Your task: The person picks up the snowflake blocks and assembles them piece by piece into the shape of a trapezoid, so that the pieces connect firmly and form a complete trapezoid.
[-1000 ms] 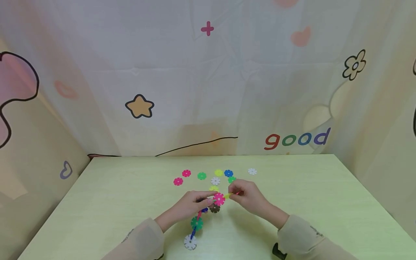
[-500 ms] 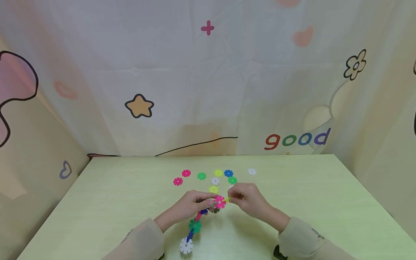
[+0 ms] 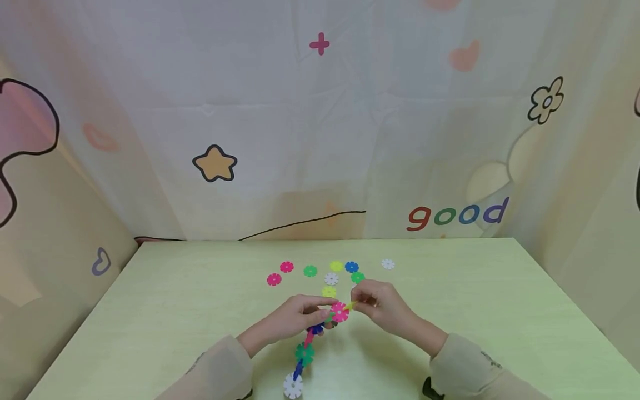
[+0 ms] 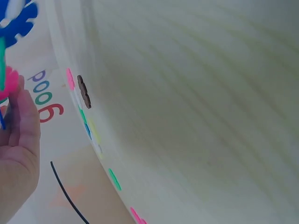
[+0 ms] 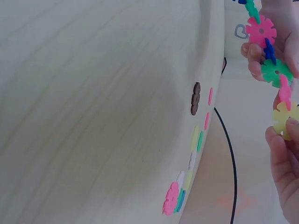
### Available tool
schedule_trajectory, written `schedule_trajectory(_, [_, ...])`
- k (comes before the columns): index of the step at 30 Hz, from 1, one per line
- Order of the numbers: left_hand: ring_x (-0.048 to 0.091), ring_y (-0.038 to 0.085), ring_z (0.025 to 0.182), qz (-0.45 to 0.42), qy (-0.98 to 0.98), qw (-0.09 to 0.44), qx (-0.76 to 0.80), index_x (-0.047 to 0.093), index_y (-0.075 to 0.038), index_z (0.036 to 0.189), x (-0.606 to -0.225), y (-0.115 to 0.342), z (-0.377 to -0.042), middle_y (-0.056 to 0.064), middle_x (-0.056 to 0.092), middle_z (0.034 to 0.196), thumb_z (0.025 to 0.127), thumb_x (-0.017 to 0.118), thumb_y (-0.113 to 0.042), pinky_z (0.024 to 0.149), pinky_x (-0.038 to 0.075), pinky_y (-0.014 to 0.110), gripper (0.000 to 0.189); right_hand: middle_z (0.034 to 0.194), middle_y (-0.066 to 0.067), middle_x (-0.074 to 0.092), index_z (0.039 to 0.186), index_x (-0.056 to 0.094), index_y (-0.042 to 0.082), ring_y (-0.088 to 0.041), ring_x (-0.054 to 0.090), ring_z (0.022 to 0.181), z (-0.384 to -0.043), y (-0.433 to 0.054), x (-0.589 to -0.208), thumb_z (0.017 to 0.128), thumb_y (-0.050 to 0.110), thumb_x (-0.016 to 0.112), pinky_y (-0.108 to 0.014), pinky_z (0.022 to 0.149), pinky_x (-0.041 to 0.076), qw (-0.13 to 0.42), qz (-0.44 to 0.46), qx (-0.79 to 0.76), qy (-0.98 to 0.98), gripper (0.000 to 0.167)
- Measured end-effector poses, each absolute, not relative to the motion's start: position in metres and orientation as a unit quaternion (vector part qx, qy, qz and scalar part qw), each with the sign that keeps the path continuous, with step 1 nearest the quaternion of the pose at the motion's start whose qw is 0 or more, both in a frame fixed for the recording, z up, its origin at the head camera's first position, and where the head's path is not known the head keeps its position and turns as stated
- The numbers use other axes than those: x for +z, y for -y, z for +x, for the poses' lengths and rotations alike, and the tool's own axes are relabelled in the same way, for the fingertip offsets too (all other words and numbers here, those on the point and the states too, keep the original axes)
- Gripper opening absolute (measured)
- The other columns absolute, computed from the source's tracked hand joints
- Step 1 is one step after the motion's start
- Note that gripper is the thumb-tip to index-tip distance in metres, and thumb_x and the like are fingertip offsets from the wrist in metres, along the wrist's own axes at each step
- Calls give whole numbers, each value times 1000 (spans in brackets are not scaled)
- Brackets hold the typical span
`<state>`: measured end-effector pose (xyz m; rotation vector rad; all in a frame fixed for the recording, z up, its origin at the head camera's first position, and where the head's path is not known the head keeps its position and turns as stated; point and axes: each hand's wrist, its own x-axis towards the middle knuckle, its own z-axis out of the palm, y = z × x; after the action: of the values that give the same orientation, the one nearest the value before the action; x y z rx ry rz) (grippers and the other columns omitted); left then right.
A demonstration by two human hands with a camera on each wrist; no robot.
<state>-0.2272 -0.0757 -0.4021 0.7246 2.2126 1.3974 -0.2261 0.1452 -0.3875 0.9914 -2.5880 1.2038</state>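
Observation:
A chain of slotted plastic discs in several colours hangs between my two hands above the table. My left hand (image 3: pixel 300 314) grips it around a green disc (image 5: pixel 275 72), the thumb on top. Beyond those fingertips a pink disc (image 3: pixel 339 312) stands out, meeting the edge of a yellow disc (image 5: pixel 283 113). That yellow disc is pinched between thumb and forefinger of my right hand (image 3: pixel 382 303). Below the left hand dangle a blue piece (image 3: pixel 298 369), a larger green disc (image 3: pixel 304 353) and, at the end, a white disc (image 3: pixel 293 385).
Loose discs lie flat at the back middle of the table (image 3: pixel 175 311): pink (image 3: pixel 286 267), green (image 3: pixel 310 271), yellow (image 3: pixel 336 266), blue (image 3: pixel 352 267) and white (image 3: pixel 388 264) ones. A brown disc (image 5: pixel 195 99) lies beneath the hands. A printed curtain (image 3: pixel 280 122) rises behind.
The pink disc has shifted slightly down and right with the chain. The chain's white end hangs lower, having swung left and back. Both hands stay close together, the right still pinching the yellow disc.

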Motion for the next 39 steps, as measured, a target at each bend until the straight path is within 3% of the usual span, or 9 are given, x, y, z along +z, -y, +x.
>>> schedule_trajectory(10, [63, 18, 86, 255, -780, 244, 516, 42, -15, 132, -402, 74, -226, 14, 65, 103, 91, 47, -29, 73, 51, 27, 43, 79, -6, 62, 77, 60, 6, -12, 58, 71, -233, -146, -389, 75, -4, 64, -19, 62, 49, 62, 341, 393, 852, 11])
schedule_trajectory(16, [61, 16, 92, 260, -798, 232, 493, 40, -19, 133, -404, 73, -226, 9, 63, 107, 91, 46, -32, 78, 49, 31, 44, 79, -7, 62, 77, 59, 6, -14, 59, 73, -236, -145, -390, 75, -5, 63, -21, 62, 50, 55, 340, 395, 851, 12])
schedule_trajectory(27, [52, 21, 112, 255, -801, 227, 491, 41, -24, 133, -403, 69, -224, 4, 50, 129, 92, 45, -33, 91, 42, 43, 42, 79, -8, 61, 77, 59, 4, -16, 60, 74, -237, -142, -391, 76, -6, 63, -18, 63, 49, 61, 342, 394, 851, 10])
schedule_trajectory(34, [58, 21, 101, 252, -799, 237, 491, 38, -22, 134, -402, 68, -225, 3, 60, 113, 91, 47, -29, 87, 45, 41, 44, 79, -10, 61, 77, 60, 4, -17, 60, 74, -239, -140, -392, 76, -7, 62, -18, 64, 49, 62, 345, 399, 847, 11])
schedule_trajectory(39, [58, 21, 100, 254, -802, 230, 490, 39, -21, 134, -404, 70, -226, 4, 61, 110, 91, 47, -28, 85, 46, 39, 44, 80, -9, 62, 78, 60, 4, -16, 59, 75, -239, -139, -392, 77, -5, 62, -18, 64, 49, 56, 339, 400, 850, 10])
